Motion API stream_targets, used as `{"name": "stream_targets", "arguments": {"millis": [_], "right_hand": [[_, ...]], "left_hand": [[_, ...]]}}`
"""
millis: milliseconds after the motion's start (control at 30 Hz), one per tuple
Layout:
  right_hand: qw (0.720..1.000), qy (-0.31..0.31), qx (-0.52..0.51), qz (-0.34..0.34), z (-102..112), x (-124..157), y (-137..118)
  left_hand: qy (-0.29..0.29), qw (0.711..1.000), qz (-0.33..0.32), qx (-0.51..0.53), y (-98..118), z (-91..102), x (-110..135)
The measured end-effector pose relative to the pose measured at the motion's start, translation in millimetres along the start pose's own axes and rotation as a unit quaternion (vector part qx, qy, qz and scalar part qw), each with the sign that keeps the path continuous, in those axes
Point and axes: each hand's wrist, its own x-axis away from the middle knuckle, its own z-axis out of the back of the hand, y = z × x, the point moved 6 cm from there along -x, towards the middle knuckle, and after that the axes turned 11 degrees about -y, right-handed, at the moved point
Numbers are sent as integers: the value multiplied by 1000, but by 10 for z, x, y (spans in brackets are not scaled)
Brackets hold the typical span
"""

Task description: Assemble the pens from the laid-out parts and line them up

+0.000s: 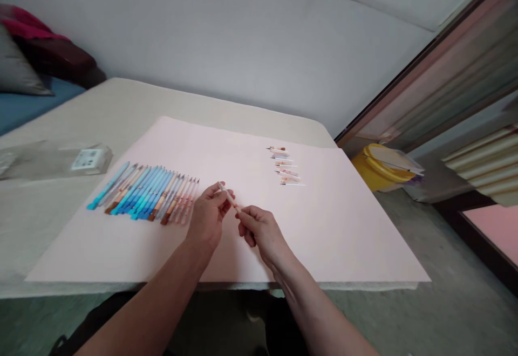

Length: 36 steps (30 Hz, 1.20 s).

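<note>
Above the middle of the pink sheet (343, 226), a slim pale pen (227, 196) with orange-pink marks is held slantwise between both hands. My left hand (208, 210) is closed round its upper part, thumb and fingers pinching it. Fingers of my right hand (257, 224) pinch the lower end near the orange part. To the left of my left hand lies a close row of pens (148, 191) in blue, brown, grey and pink, side by side. Farther off to the right, several short pen pieces with thin white sticks (286, 166) lie in a column; their details are blurred.
A clear plastic bag (44, 162) and a small white labelled box (89, 160) rest on the pale table (133, 90) at left. Beyond the table's right edge stands a yellow bucket (374, 170) on the floor. A wall (210, 32) borders the far side.
</note>
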Motion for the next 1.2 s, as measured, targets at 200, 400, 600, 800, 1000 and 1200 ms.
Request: {"name": "stream_targets", "arguments": {"millis": [200, 400, 600, 800, 1000, 1200], "right_hand": [[1000, 4, 24, 8, 9, -9, 1], [999, 9, 34, 3, 12, -14, -23], [999, 12, 41, -3, 9, -4, -50], [1000, 1, 5, 0, -5, 5, -23], [1000, 4, -24, -4, 8, -13, -15], [999, 16, 33, 5, 6, -5, -58]], "left_hand": [[5, 1000, -1, -15, 5, 5, -1], [8, 1000, -12, -4, 19, 14, -8], [24, 999, -14, -31, -2, 51, -23], [9, 999, -29, -26, 34, 34, -16], [-11, 999, -34, -21, 56, -9, -2], [23, 999, 1, -44, 9, 41, 5]]}}
